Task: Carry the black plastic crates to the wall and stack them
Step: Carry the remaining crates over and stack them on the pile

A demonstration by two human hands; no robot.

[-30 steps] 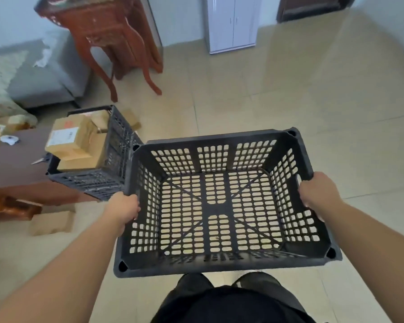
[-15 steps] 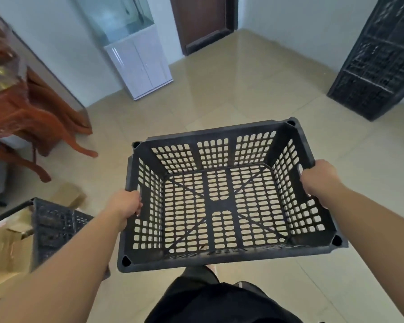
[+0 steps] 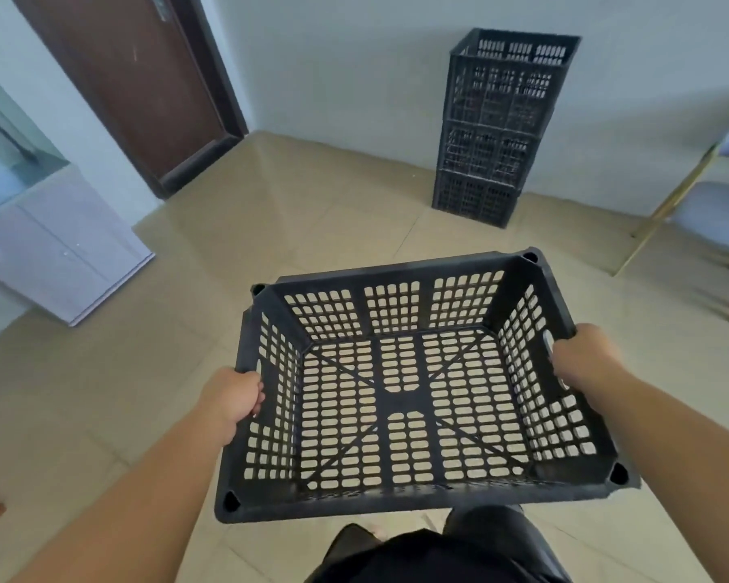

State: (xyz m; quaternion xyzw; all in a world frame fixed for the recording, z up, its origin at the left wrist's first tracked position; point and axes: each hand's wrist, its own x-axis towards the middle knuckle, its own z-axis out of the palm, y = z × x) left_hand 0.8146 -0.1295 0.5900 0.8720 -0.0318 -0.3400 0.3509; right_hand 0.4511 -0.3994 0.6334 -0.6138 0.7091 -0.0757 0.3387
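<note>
I hold an empty black plastic crate [image 3: 405, 376] level in front of my waist, its perforated floor showing the tiles below. My left hand [image 3: 234, 397] grips the handle slot in its left wall. My right hand [image 3: 581, 359] grips the handle slot in its right wall. Ahead and to the right, a stack of three black crates [image 3: 497, 124] stands upright against the pale wall, its top crate open upward. The held crate is well short of the stack, with bare tiled floor between them.
A brown door [image 3: 131, 82] is at the back left. A white cabinet [image 3: 55, 250] with a glass tank on top stands at the left. A chair with gold legs [image 3: 708, 212] sits at the right, next to the stack. Beige tiled floor [image 3: 270, 229] lies ahead.
My view has swung right: the wooden table and the crate of boxes left the frame, and the stack at the wall came into full view ahead. Both hands kept hold of the crate.
</note>
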